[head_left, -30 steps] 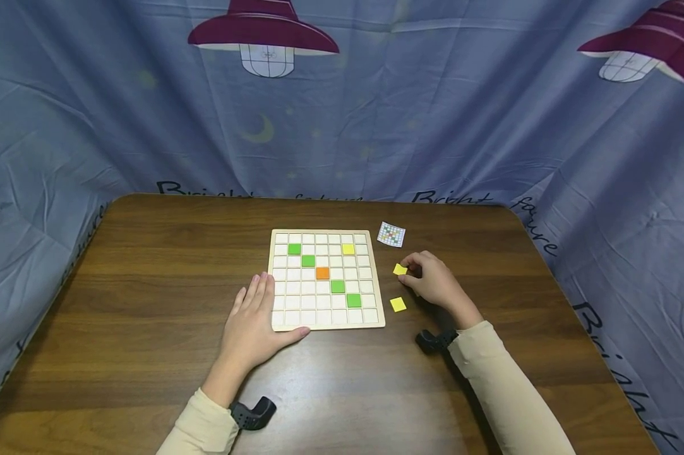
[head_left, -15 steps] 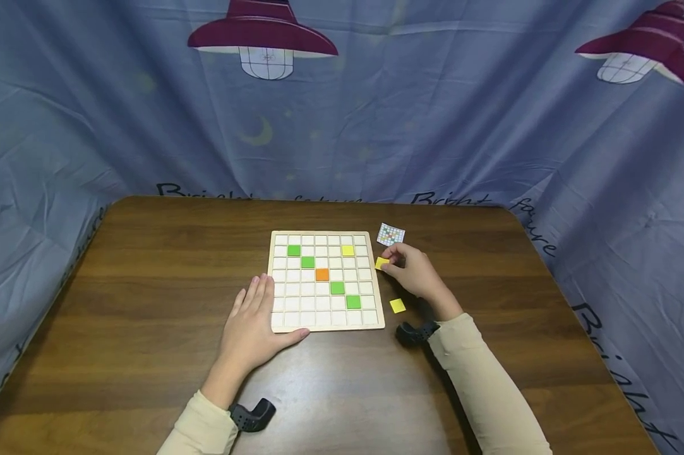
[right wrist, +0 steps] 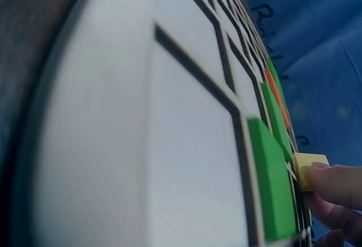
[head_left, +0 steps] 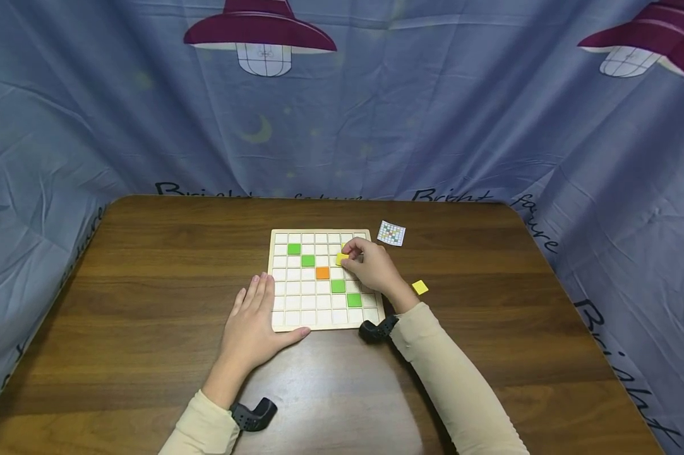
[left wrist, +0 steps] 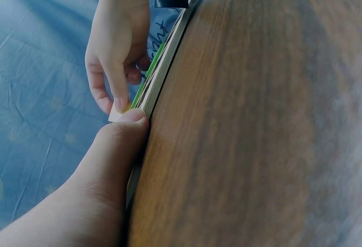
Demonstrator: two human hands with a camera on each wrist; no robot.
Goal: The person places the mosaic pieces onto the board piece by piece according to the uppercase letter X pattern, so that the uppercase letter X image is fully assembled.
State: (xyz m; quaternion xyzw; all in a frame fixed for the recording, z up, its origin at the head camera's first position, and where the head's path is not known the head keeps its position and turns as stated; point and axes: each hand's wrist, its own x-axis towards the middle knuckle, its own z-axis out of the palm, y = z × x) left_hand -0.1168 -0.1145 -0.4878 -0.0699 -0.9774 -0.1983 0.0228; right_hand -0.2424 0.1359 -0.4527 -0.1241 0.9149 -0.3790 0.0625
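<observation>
A wooden grid board (head_left: 300,319) with white squares lies on the table. Several green tiles, one of them (head_left: 338,286) near the middle, and an orange tile (head_left: 322,273) form a diagonal across it. My right hand (head_left: 370,266) pinches a yellow tile (head_left: 342,259) between thumb and fingers over the upper right of the grid; the right wrist view shows this same tile (right wrist: 308,159) tilted at the board's surface. Behind those fingers, another yellow tile on the board is almost hidden. My left hand (head_left: 249,328) rests with straight fingers at the left edge, thumb along the front edge.
A loose yellow tile (head_left: 420,287) lies on the table (head_left: 148,284) beside my right wrist. Beyond the board's far right corner is a small card (head_left: 391,233) printed with a coloured grid. A blue curtain (head_left: 342,126) hangs behind the table.
My right hand has carried the pinched yellow tile left, from the table onto the board. The loose yellow tile has shifted right and away from me. My left hand has stayed put.
</observation>
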